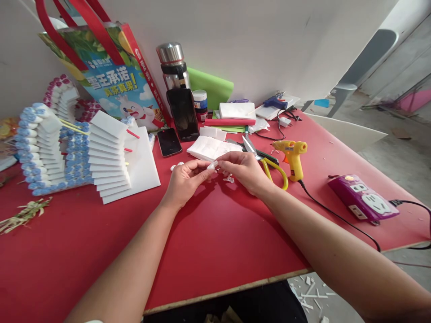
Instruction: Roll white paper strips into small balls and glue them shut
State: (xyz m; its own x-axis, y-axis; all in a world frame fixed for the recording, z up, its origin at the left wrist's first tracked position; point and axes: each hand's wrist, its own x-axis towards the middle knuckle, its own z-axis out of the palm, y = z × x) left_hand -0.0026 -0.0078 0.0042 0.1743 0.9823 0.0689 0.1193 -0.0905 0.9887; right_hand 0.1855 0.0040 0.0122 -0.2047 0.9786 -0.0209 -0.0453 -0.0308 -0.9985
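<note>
Both my hands meet over the red table [215,233], pinching a small white foam piece [212,165] between their fingertips. My left hand [185,181] grips it from the left, my right hand [244,170] from the right. A few tiny white scraps [229,179] lie on the table under my right hand. A stack of white foam sheets [208,148] lies just behind my fingers.
Yellow-handled scissors [266,163] and a yellow glue gun [292,157] sit right of my hands; a purple power strip [363,197] lies farther right. A white stepped foam model [111,157], a phone [169,142], a steel flask [172,65] and a printed bag [111,76] stand behind.
</note>
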